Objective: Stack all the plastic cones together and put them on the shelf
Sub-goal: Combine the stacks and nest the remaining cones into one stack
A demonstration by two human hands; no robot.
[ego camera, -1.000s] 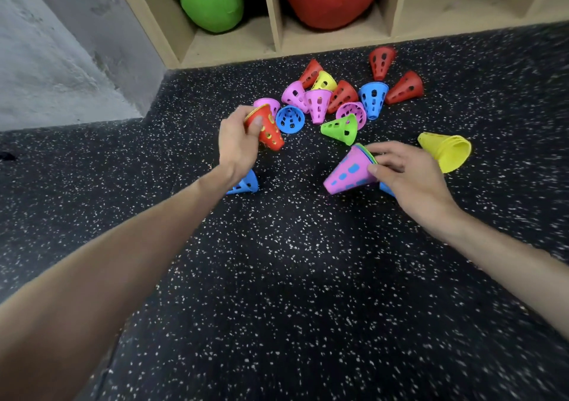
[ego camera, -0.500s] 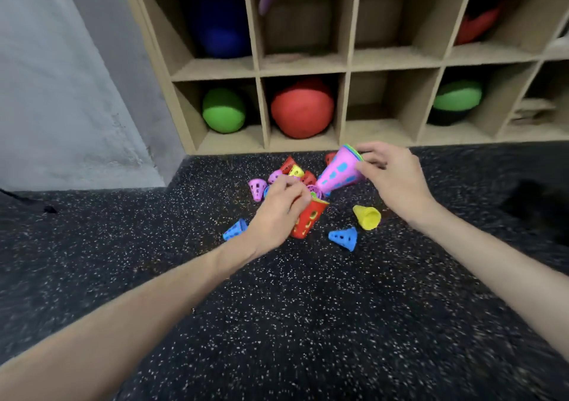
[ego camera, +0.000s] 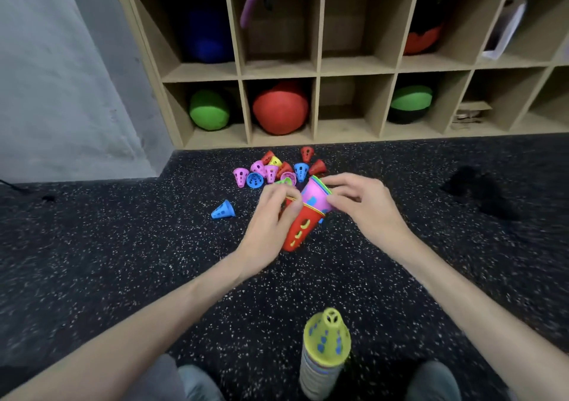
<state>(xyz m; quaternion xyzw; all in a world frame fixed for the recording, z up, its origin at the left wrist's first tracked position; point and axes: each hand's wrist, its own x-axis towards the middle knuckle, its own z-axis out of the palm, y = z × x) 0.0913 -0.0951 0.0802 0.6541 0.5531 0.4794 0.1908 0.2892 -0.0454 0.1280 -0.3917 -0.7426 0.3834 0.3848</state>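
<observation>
The left hand [ego camera: 271, 225] grips the rim of a red cone [ego camera: 300, 231], its narrow end pointing down; the right hand [ego camera: 363, 206] pinches a pink cone stack [ego camera: 315, 197] whose tip sits inside the red cone's mouth; both are held above the speckled floor [ego camera: 123, 246]. A tall cone stack [ego camera: 324, 351] capped in yellow stands upright near the person's knees; 1 blue cone [ego camera: 223, 210] lies alone to the left; a loose cone pile [ego camera: 274, 169] rests just before the wooden shelf [ego camera: 317, 71], which holds a red ball [ego camera: 280, 109] and a green ball [ego camera: 209, 109].
</observation>
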